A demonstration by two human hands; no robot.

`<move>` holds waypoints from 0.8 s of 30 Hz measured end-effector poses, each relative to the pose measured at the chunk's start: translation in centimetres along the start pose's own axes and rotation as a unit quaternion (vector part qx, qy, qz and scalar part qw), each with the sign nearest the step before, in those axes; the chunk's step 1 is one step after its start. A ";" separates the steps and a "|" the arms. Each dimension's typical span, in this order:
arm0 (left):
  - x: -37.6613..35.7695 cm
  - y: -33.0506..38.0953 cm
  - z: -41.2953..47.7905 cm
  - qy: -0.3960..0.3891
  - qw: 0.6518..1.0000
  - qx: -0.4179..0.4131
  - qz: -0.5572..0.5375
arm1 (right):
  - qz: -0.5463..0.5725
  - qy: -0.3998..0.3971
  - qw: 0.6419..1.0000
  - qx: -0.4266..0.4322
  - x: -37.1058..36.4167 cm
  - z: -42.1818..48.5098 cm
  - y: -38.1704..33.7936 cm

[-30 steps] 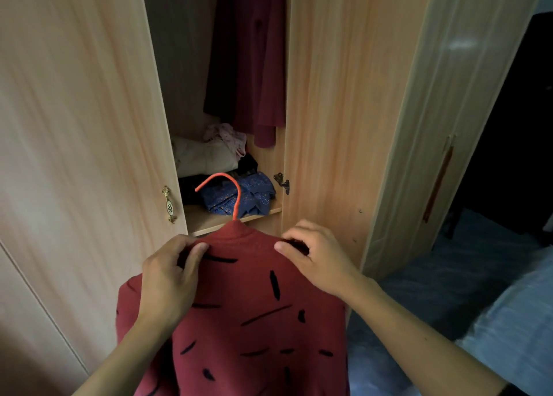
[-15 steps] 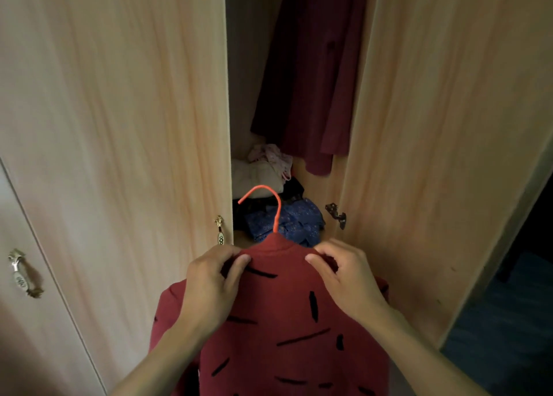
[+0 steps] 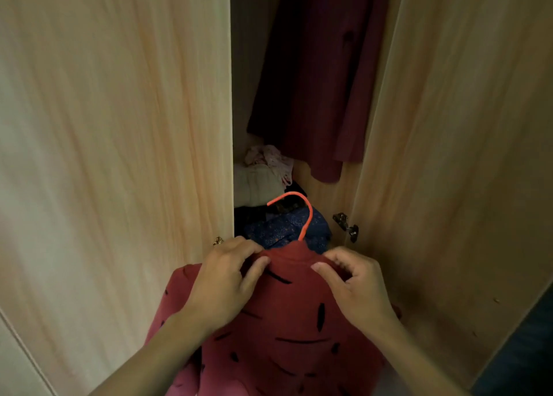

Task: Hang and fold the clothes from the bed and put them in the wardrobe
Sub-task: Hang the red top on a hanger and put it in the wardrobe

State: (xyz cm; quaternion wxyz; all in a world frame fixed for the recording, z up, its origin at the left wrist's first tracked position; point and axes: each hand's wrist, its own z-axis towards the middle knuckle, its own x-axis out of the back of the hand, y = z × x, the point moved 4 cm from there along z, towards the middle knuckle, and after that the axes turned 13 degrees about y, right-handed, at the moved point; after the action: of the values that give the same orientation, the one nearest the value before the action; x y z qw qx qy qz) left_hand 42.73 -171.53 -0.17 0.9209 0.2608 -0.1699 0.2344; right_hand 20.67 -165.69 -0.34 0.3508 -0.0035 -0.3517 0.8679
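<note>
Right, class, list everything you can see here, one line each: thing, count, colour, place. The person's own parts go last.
Patterned top: one, red with black dashes, on the hanger, bottom centre.
Hanger hook: one, orange, above the top's collar.
Hanging garment: one, dark red, inside the wardrobe, upper centre.
Folded clothes: one pile, cream, pink and blue, on the shelf beneath.
Wardrobe doors: two, light wood, either side of the opening.
Hinge: one, dark metal, by the right door.
Left hand: one, grips the top's left shoulder.
Right hand: one, grips the top's right shoulder.
</note>
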 end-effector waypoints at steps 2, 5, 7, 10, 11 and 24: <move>-0.3 -0.1 1.2 -0.010 1.000 -0.019 0.017 | 0.009 0.025 1.000 0.009 -0.1 1.1 0.7; 0.1 0.3 3.1 0.017 0.996 -0.050 0.068 | 0.032 0.047 0.998 0.026 -0.2 2.7 1.4; 0.5 0.7 4.9 0.033 0.987 -0.082 0.134 | 0.047 0.045 0.997 0.041 -0.4 3.9 1.9; 0.1 -0.5 8.3 -0.017 0.940 -0.142 0.311 | 0.065 0.049 0.995 0.056 -0.4 5.8 3.0; -0.2 -1.3 9.5 -0.033 0.918 -0.158 0.361 | 0.072 0.051 0.994 0.061 -0.3 6.4 3.3; -2.3 -0.8 14.5 -0.168 0.741 -0.139 0.635 | 0.182 -0.025 0.983 0.007 -0.4 8.9 6.7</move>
State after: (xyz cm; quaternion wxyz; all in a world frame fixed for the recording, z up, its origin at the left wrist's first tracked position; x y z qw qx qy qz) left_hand 38.48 -180.98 10.23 0.5411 -0.0034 -0.4785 0.6916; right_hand 14.66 -174.80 2.15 0.1780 -0.0429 -0.3477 0.9195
